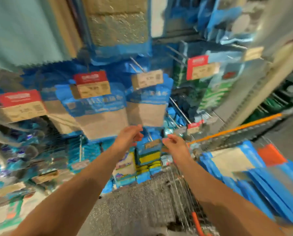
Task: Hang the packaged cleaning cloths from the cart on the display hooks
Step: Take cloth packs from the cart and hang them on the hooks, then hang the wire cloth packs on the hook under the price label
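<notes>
Reaching both arms toward the display, we are holding our left hand (129, 135) and right hand (173, 144) near each other, fingers loosely curled and gripping nothing (the blur is hiding finer detail). Packaged cloths (234, 165) are lying in the wire cart (234, 133) at right, while others (101, 114) are hanging on the hooks (137, 64) ahead.

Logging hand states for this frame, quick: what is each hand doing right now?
Left hand: fingers loosely curled, holding nothing visible; counts as open.
Right hand: fingers relaxed, holding nothing visible; open. The frame is blurred.
</notes>
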